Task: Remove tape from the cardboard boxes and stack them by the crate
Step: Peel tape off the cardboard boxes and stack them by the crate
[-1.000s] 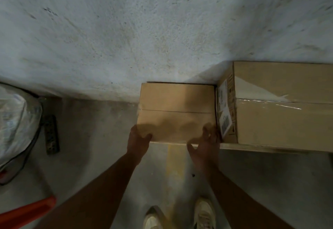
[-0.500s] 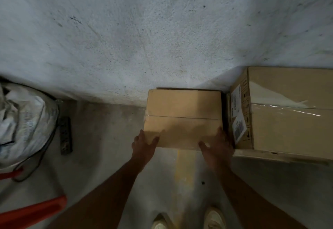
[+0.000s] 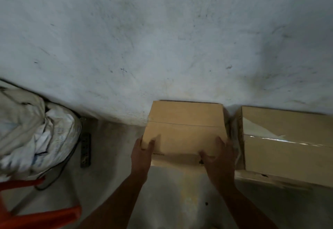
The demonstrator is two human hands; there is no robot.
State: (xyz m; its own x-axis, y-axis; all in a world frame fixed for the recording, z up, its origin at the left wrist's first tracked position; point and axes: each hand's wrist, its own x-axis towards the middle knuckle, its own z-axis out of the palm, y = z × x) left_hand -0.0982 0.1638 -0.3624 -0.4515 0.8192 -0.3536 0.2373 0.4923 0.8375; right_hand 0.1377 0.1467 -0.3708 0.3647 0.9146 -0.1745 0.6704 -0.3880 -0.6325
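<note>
A small brown box (image 3: 185, 131) sits on the gray floor (image 3: 167, 201), with its far side right up against the pale wall (image 3: 162, 39). A thin line runs across its top where the two flaps meet. The left hand (image 3: 142, 154) grasps the near left corner of the box, with the thumb lying on top and the fingers wrapped round the side. The right hand (image 3: 219, 158) grasps the near right corner, with the thumb and fingers spread on top and curled over the edge. Just beside the small box, on the right, is a big box (image 3: 288, 149) with shiny clear tape (image 3: 288, 141) along its top. A narrow dark gap lies between the two boxes. Far to the left is a lumpy white sack (image 3: 30, 129). Near it a dark power strip (image 3: 85, 149) lies on the floor by the wall. An orange frame (image 3: 41, 218) shows in the bottom left corner.
</note>
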